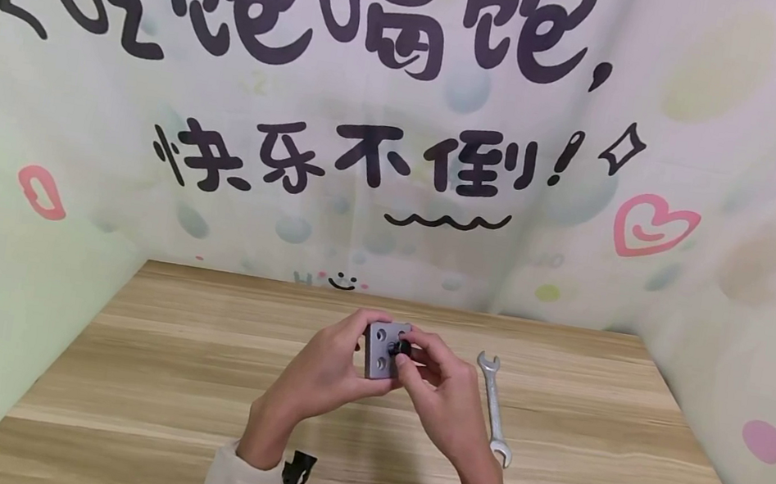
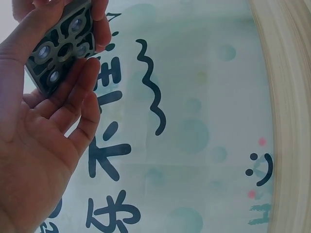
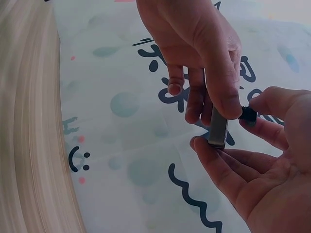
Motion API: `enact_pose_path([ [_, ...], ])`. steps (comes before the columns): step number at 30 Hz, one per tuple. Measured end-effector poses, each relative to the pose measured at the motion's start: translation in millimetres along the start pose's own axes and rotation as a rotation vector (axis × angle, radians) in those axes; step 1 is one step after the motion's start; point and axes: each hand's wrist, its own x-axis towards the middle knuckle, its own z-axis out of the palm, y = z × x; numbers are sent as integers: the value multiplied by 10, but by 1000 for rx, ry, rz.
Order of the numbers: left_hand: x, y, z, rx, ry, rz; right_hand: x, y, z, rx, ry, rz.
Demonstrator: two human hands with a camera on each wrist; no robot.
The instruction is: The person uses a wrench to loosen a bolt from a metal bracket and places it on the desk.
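Observation:
In the head view, my left hand [image 1: 324, 365] holds a small grey square plate [image 1: 377, 350] by its edges, raised above the table. Several holes show near the plate's corners. A black bolt [image 1: 405, 348] sits at the middle of its face, pinched between the thumb and index finger of my right hand [image 1: 444, 395]. From the left wrist view, the plate's back [image 2: 60, 39] has recessed pockets and a centre hole. Edge-on in the right wrist view, the plate [image 3: 219, 128] has the bolt [image 3: 249, 114] standing out from one side. How deep the bolt reaches is hidden.
A silver open-end wrench [image 1: 494, 410] lies on the wooden table [image 1: 192, 363], just right of my right hand. Behind the table hangs a pale printed cloth [image 1: 328, 242], and similar cloth walls stand at both sides.

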Motion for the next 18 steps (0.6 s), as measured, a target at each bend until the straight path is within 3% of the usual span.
enact_pose_path([
  [12,-2,-11,3,-17,6,-8,-3,22,-10,-5,-22,-13],
  [18,-8,-16,-9,-13,3,-4,-1,25,2,20,-5,72],
])
